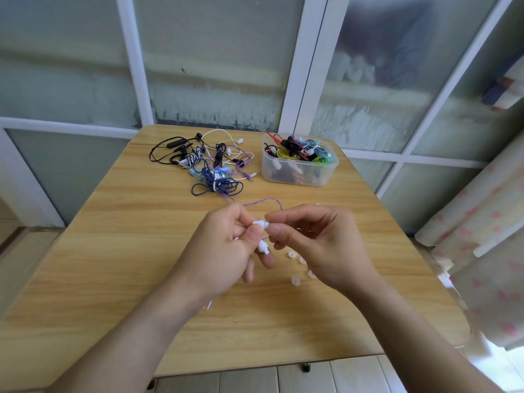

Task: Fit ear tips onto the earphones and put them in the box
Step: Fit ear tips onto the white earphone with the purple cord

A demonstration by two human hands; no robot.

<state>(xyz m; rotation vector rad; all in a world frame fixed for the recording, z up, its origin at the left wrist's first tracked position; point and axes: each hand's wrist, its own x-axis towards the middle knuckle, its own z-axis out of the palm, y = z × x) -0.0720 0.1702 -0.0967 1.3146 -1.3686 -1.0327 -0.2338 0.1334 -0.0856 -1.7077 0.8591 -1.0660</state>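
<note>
Two hands meet above the table (113, 251), left hand (224, 248) and right hand (320, 245) both pinching a white earbud (261, 223).

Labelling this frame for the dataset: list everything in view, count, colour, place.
table: one, light wood, fills the middle of the view
box: one, clear plastic, far right of the table, full of coiled earphones in red, yellow, green, blue and black
earphone pile: one tangle, black, white, purple and striped cables, far centre, left of the box
purple-cabled earphones: one pair, white buds, held between both hands, cable running back to the pile
loose ear tips: at least four, pale, on the table under the right hand
curtain: one, cream with pink dots, right edge
left hand: holds both buds
right hand: fingers pinch the upper bud's end
</note>
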